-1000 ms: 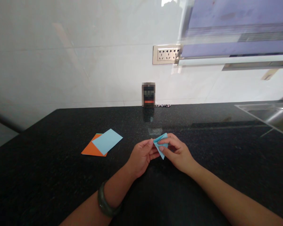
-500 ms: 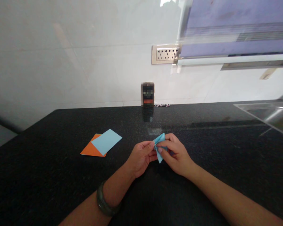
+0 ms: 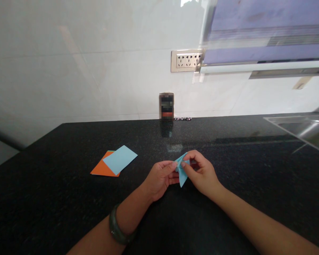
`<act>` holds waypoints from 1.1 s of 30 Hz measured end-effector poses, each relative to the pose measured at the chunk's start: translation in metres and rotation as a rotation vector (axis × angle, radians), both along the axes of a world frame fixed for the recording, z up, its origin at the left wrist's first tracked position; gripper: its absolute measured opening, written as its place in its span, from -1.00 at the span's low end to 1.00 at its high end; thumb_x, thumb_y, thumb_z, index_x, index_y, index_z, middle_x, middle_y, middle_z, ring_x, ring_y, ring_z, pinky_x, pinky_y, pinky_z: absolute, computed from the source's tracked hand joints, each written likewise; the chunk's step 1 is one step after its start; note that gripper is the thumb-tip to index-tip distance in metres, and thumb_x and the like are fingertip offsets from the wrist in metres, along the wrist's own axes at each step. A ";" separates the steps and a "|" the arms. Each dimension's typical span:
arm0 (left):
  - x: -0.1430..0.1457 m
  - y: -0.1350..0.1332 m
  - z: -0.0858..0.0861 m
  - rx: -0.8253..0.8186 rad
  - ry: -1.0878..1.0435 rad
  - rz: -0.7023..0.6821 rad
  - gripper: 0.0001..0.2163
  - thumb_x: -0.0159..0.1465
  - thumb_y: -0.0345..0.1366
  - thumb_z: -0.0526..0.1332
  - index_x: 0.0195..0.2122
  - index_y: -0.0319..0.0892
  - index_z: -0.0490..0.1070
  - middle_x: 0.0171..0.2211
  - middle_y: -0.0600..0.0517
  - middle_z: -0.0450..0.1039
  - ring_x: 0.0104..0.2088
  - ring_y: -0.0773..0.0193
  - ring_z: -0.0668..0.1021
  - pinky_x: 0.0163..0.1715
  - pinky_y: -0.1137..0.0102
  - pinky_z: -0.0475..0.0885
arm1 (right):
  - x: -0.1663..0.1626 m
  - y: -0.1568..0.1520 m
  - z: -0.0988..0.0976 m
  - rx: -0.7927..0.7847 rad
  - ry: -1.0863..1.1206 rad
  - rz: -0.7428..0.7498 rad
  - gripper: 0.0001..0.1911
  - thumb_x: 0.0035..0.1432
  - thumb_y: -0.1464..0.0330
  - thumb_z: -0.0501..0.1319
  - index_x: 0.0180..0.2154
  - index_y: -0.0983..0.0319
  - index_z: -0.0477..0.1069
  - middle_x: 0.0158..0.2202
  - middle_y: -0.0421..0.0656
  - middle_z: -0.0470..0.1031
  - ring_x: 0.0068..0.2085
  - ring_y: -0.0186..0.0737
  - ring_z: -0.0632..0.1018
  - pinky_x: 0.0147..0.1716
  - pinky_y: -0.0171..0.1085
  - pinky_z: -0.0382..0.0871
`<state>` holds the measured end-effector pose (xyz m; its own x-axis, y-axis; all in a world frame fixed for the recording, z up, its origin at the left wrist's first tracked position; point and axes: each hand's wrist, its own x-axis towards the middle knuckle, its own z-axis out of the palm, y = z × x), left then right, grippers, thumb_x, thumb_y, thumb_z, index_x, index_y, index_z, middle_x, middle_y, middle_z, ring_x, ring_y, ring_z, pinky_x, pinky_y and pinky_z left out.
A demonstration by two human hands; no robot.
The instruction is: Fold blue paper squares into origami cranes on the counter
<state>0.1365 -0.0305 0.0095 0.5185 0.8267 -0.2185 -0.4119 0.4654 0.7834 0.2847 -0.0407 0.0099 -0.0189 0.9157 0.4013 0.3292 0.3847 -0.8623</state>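
Observation:
A folded light-blue sheet of paper (image 3: 183, 176) is held between my two hands, above the dark counter. My left hand (image 3: 160, 178) pinches its left side, thumb on top and fingers beneath. Closed on its upper right part is my right hand (image 3: 202, 173), with the thumb and index finger pressed on the folds. One pointed corner of the paper hangs down toward me. The right-hand fingers hide part of the folds. A bangle circles my left wrist.
Left of my hands, a flat light-blue sheet (image 3: 121, 159) overlaps orange paper (image 3: 102, 167) on the black counter (image 3: 69, 205). A phone-like object (image 3: 166, 106), blurred out, stands against the wall beside a beaded strand (image 3: 183, 119). A sink (image 3: 305, 127) is at the right.
My right fingers have shifted on the blue paper, now pinching nearer its upper edge. Its lower corner has swung slightly right and down. The left hand keeps its hold.

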 end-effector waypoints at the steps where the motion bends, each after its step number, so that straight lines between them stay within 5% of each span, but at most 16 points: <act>1: 0.000 0.000 0.000 0.000 0.009 0.001 -0.82 0.10 -0.26 0.23 -0.39 -0.31 0.42 -0.50 -0.02 0.46 -0.50 0.33 0.50 -0.41 0.40 0.38 | -0.001 0.001 -0.001 -0.043 0.087 -0.016 -0.90 0.03 0.38 0.16 -0.34 0.17 0.25 -0.45 -0.23 0.31 -0.49 -0.36 0.37 -0.55 -0.36 0.31; 4: 0.000 0.000 0.000 0.006 0.024 0.007 -0.81 0.08 -0.26 0.24 -0.36 -0.31 0.43 -0.48 -0.03 0.47 -0.47 0.32 0.51 -0.37 0.38 0.39 | -0.001 0.005 -0.001 -0.123 0.245 -0.007 -0.78 -0.01 0.33 0.20 -0.28 0.18 0.24 -0.50 -0.25 0.34 -0.53 -0.37 0.38 -0.58 -0.38 0.30; 9: 0.000 0.000 0.000 0.044 0.049 -0.005 -0.78 0.06 -0.27 0.25 -0.32 -0.32 0.45 -0.46 -0.06 0.48 -0.44 0.30 0.52 -0.30 0.34 0.39 | 0.001 0.006 0.000 -0.216 0.118 0.019 -0.83 0.05 0.26 0.14 -0.43 0.24 0.37 -0.57 -0.22 0.36 -0.57 -0.36 0.37 -0.61 -0.37 0.28; 22: 0.001 0.001 0.000 0.041 0.049 -0.043 -0.75 0.09 -0.19 0.23 -0.31 -0.29 0.41 -0.44 -0.04 0.46 -0.42 0.30 0.51 -0.33 0.36 0.39 | -0.001 0.003 -0.005 -0.119 0.067 0.023 -0.88 0.02 0.38 0.17 -0.34 0.19 0.24 -0.49 -0.24 0.33 -0.50 -0.36 0.36 -0.52 -0.36 0.31; 29: 0.000 0.002 0.000 0.025 -0.005 0.072 -0.82 0.09 -0.27 0.24 -0.36 -0.30 0.40 -0.40 -0.05 0.48 -0.39 0.30 0.52 -0.30 0.38 0.38 | 0.001 0.002 -0.003 0.041 -0.116 0.067 -0.94 0.02 0.45 0.15 -0.40 0.19 0.29 -0.33 -0.17 0.31 -0.38 -0.33 0.36 -0.47 -0.34 0.29; 33: 0.000 0.002 0.000 0.026 -0.007 0.062 -0.82 0.10 -0.27 0.24 -0.34 -0.30 0.40 -0.39 -0.05 0.48 -0.38 0.30 0.52 -0.28 0.38 0.38 | 0.000 0.003 -0.006 -0.094 -0.068 0.056 -0.89 0.02 0.43 0.16 -0.36 0.18 0.24 -0.44 -0.23 0.27 -0.47 -0.35 0.32 -0.55 -0.37 0.25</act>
<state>0.1364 -0.0288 0.0093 0.4673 0.8628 -0.1932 -0.4447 0.4182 0.7920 0.2842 -0.0379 0.0041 -0.0956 0.9459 0.3101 0.3688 0.3230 -0.8716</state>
